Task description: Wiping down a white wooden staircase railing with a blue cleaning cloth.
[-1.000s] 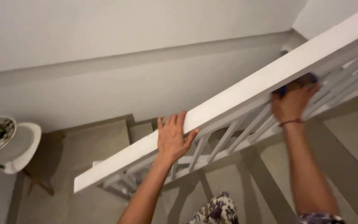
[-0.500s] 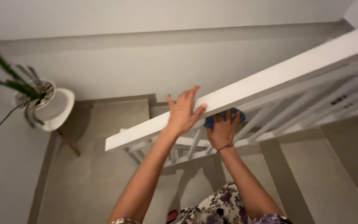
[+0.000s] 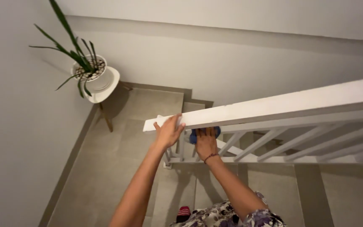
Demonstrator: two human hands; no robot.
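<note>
The left hand (image 3: 169,131) grips the top of the white handrail (image 3: 274,105) close to its lower end, fingers curled over the upper face and thumb along the near edge. Placed there it looks like a brace, steadying the body while the person leans out over the stairs. The right hand (image 3: 206,142) sits just beside it but lower, under the rail, palm pressing a blue cloth (image 3: 195,135) up against the underside where the first white balusters (image 3: 257,145) join. Only the edges of the cloth peek out on either side of the fingers (most of it is hidden by the hand itself), so the hand is clenched on the cloth and pushes it flat to the wood rather than bunching it. A thin red band circles that wrist.

The rail slopes up to the right, and the slanted balusters run down to a lower white bar above the grey steps (image 3: 177,193). Well apart, on the landing at the upper left, a potted plant (image 3: 87,67) with long green leaves stands on a small white stool (image 3: 106,88), tucked into the corner against the wall, out of the walking path. At the bottom edge a flowered garment (image 3: 232,216) and a bit of red footwear (image 3: 184,211) show.
</note>
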